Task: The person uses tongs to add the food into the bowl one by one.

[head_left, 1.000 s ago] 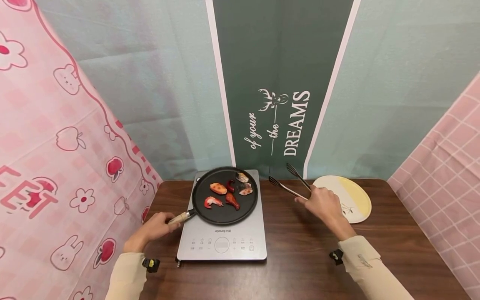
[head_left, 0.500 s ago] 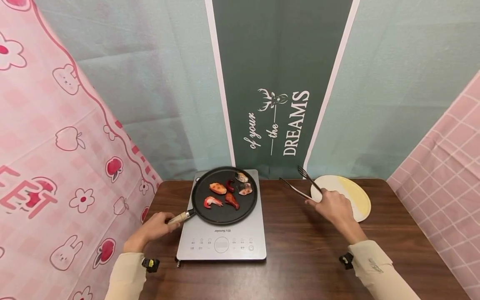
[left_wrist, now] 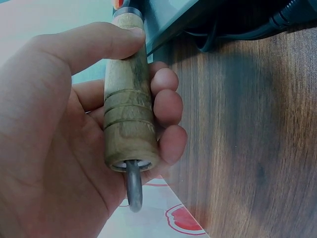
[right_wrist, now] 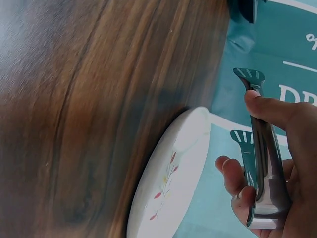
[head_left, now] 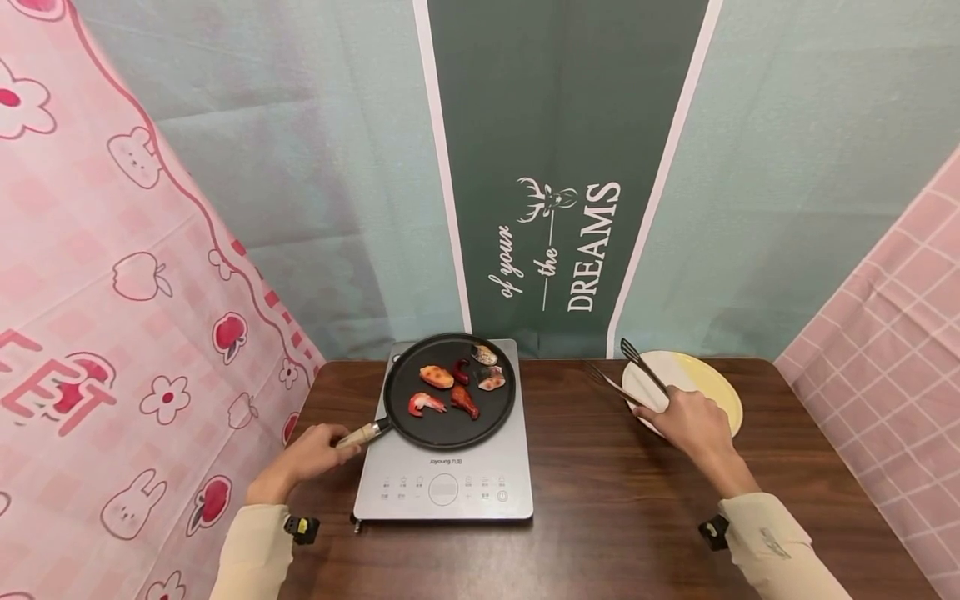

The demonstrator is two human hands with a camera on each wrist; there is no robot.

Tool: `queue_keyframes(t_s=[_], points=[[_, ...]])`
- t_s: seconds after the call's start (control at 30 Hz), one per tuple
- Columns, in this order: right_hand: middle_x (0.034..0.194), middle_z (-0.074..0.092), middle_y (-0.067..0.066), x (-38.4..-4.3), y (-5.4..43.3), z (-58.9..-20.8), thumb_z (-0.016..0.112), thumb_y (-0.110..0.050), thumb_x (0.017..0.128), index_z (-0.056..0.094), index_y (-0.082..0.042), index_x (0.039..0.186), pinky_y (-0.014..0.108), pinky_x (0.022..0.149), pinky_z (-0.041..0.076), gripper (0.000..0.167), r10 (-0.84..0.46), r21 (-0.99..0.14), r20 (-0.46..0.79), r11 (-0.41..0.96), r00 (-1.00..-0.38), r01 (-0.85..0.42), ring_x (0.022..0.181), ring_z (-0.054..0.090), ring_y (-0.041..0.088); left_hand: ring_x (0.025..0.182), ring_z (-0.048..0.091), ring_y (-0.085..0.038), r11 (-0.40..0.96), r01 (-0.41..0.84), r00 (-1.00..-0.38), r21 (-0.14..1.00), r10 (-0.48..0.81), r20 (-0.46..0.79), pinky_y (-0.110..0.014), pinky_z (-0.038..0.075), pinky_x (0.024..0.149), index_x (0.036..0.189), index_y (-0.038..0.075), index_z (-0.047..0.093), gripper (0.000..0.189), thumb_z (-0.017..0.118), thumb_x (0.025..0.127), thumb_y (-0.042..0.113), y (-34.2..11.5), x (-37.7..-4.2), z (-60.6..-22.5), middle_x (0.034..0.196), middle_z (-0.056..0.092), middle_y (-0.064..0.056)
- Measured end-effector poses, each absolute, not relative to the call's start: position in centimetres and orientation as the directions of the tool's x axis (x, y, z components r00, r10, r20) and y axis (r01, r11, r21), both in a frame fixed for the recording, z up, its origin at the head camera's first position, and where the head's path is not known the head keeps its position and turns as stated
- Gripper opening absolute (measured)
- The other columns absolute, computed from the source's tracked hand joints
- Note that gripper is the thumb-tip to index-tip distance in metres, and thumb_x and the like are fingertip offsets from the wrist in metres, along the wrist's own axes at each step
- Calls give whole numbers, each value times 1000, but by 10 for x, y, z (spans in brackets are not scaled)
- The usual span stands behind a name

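Note:
My left hand (head_left: 315, 457) grips the wooden handle (left_wrist: 130, 106) of a round black frying pan (head_left: 420, 433), thumb on top and fingers curled beneath. In the pan lie a shrimp (head_left: 426, 404), a drumstick (head_left: 465, 402), a red chili (head_left: 461, 372), an orange-yellow oval piece (head_left: 437, 377) and two grilled-looking pieces at the right. My right hand (head_left: 697, 425) holds metal tongs (right_wrist: 267, 163), their slotted tips spread apart with nothing between them. The tongs hover above the left part of a white and yellow oval plate (head_left: 723, 400), which the hand partly hides.
The pan sits on a silver induction cooker (head_left: 487, 475) with its control panel toward me. A dark wooden table (head_left: 585, 508) carries everything. A cable (left_wrist: 237, 37) lies by the cooker's left side. Printed cloths (head_left: 337, 208) hang behind and at both sides.
My right hand has moved to the right with the tongs, from left of the plate to over it. The left hand, pan and food have stayed in place.

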State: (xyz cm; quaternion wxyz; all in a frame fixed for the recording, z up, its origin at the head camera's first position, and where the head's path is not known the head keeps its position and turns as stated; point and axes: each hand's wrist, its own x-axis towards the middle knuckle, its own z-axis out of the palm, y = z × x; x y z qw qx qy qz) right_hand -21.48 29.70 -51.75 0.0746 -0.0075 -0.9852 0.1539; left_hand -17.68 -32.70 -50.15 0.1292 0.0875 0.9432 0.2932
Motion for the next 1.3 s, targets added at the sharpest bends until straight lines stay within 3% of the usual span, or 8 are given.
queue_keyframes(t_s=[0.13,0.47,0.77,1.3], points=[[85,69,33,-212,306,-517,82,-59,84,68,0,92,59,56,47,61,53,-295,124,955,-991,14,69,65,49,69,54,-15,813,83,-950,576,239,-200,-30,43,64,98,3,73,21,76,95,24,-327,-177,-502,74,62,2],[101,68,43,-206,324,-517,80,-62,86,69,6,111,67,64,50,73,74,-289,103,956,-992,41,82,66,58,65,53,-14,813,83,-951,576,238,-199,-29,42,61,95,5,72,19,75,95,24,-327,-177,-501,71,60,3],[98,67,43,-198,336,-519,79,-64,86,69,5,103,66,62,49,72,95,-294,86,954,-992,66,78,65,59,64,53,-14,808,79,-950,583,238,-201,-28,42,60,94,5,72,18,75,95,23,-327,-176,-501,70,59,3],[102,64,48,-186,354,-530,71,-72,89,69,7,109,64,60,48,81,140,-295,38,948,-989,123,82,64,64,65,53,-14,809,78,-951,582,236,-201,-28,43,60,97,4,72,20,76,95,24,-328,-177,-504,72,60,2]])
